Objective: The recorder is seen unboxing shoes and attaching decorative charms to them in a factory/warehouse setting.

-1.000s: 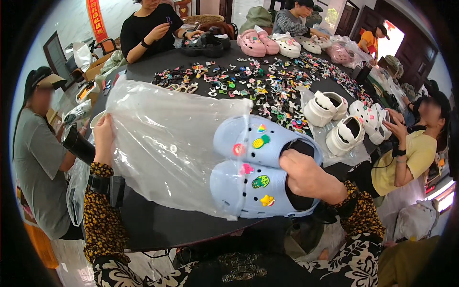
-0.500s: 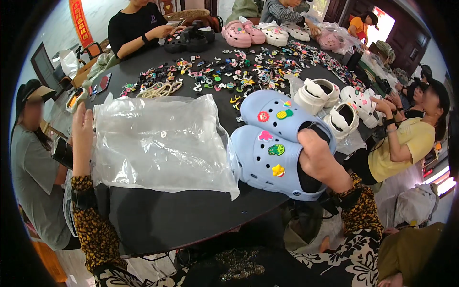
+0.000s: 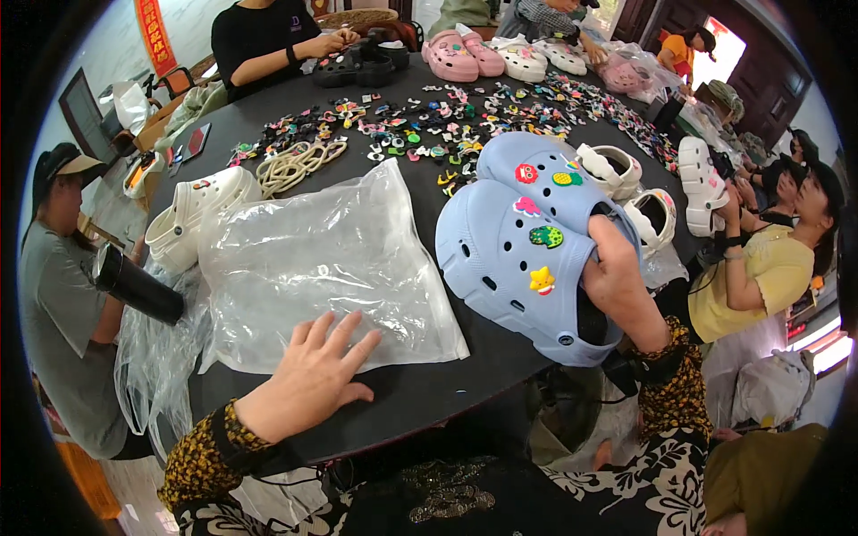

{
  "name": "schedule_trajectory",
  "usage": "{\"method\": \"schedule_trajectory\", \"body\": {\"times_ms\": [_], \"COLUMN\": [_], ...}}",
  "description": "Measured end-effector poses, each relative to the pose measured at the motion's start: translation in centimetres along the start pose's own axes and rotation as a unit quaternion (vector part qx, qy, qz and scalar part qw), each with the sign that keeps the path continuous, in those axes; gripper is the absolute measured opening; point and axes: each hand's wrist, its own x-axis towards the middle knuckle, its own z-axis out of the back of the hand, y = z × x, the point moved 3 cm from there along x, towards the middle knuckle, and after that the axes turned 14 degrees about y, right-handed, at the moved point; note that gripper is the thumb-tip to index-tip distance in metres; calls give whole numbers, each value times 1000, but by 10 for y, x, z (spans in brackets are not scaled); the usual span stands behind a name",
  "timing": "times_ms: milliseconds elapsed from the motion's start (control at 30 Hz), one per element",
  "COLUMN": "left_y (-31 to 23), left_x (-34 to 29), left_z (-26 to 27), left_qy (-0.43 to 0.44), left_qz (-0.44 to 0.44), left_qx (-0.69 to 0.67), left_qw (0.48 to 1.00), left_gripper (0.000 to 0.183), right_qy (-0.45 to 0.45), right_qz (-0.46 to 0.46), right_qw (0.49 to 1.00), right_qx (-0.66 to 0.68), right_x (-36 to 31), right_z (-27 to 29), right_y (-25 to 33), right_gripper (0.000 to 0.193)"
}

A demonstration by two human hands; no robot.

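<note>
With my right hand [image 3: 618,272] I grip a pair of light blue clogs at their heel openings. The near clog [image 3: 500,255] carries pink, green and yellow shoe charms; the far clog [image 3: 532,161] lies against it with red and yellow ones. Both are tilted over the table's right front. My left hand [image 3: 308,380], fingers spread and palm down, rests at the near edge of a flat, clear plastic bag [image 3: 322,259]. Nothing is held in it. The bag lies left of the blue clogs.
A white clog [image 3: 202,213] stands beyond the bag's left corner, near looped cords [image 3: 302,166]. Many loose charms [image 3: 420,125] cover the black table's [image 3: 393,397] far half. White clogs [image 3: 651,219] stand at the right. A person at left has a black cylinder [image 3: 136,284]; others sit around.
My left hand has moved from the bag's far left side to its near edge. The bag has turned and shifted nearer. A white clog shows at left. The blue clogs have tilted slightly.
</note>
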Motion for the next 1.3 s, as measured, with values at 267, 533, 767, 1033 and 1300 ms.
{"method": "schedule_trajectory", "body": {"times_ms": [267,533,767,1033,1300], "left_y": [29,68,56,5,-24], "left_x": [36,16,-63,-92,-73], "left_z": [-23,-7,54,112,149], "left_qy": [-31,-69,-98,-284,-284], "left_qz": [-54,-5,80,-175,-167], "left_qx": [35,-15,-227,-288,-437], "left_qw": [997,997,966,898,837], "left_gripper": [48,24,21,45,69], "right_qy": [28,48,189,105,-8], "right_qz": [30,44,23,162,429], "right_qw": [989,945,931,930,858], "right_qx": [143,321,311,312,282], "right_x": [30,92,99,86,50], "right_z": [-12,-61,-108,-18,62], "right_y": [35,77,95,143,176], "right_gripper": [37,13,23,22,12]}}
